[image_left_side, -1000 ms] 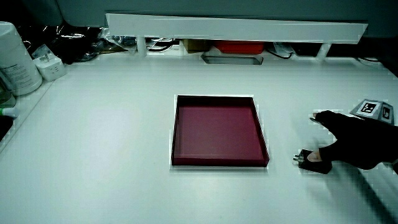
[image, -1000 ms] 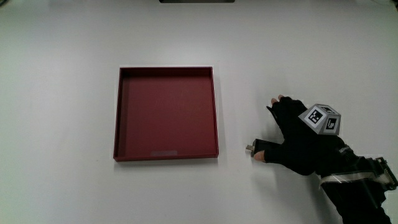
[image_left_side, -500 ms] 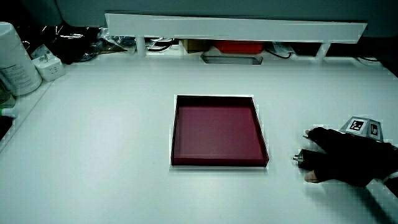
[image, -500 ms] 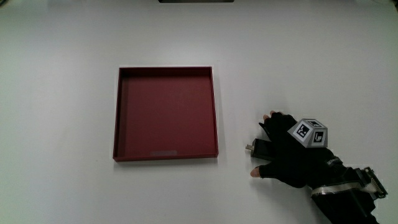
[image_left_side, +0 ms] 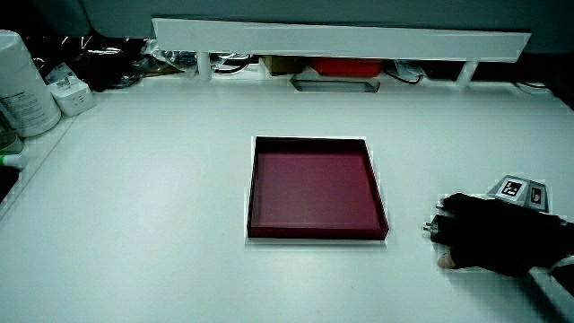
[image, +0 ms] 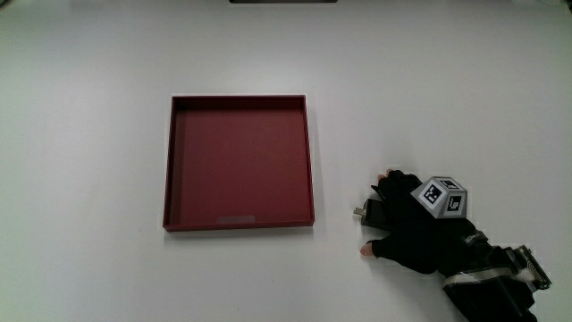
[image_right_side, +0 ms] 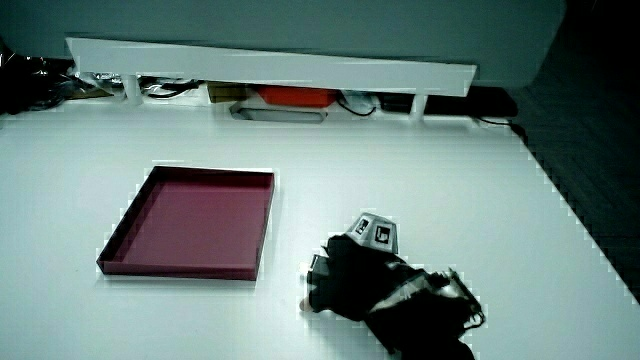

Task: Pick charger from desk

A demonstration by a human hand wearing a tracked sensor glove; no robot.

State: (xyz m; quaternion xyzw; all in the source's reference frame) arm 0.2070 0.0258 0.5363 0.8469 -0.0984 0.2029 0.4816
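The charger [image: 361, 213] is a small black block lying on the white desk beside the red tray [image: 179, 161]. Only its plug end shows, sticking out toward the tray from under the hand [image: 393, 219]. The gloved hand lies low over the charger, with the fingers [image: 386, 183] bent over its edge farther from the person. The thumb [image: 368, 251] rests on the desk, apart from the charger and nearer to the person. In both side views the hand [image_left_side: 466, 235] [image_right_side: 335, 275] covers the charger [image_left_side: 432, 228], whose plug end shows in a side view.
The red tray [image_left_side: 255, 184] [image_right_side: 262, 232] is shallow, square and holds nothing. A low white partition [image_left_side: 341, 40] runs along the table's edge farthest from the person, with cables and small items under it. A white bottle [image_left_side: 20, 85] stands at a table corner.
The hand has come down over the charger and drawn toward the person. The thumb moved from beside the plug to nearer the person. The fingers have bent closer to the charger, which has not moved.
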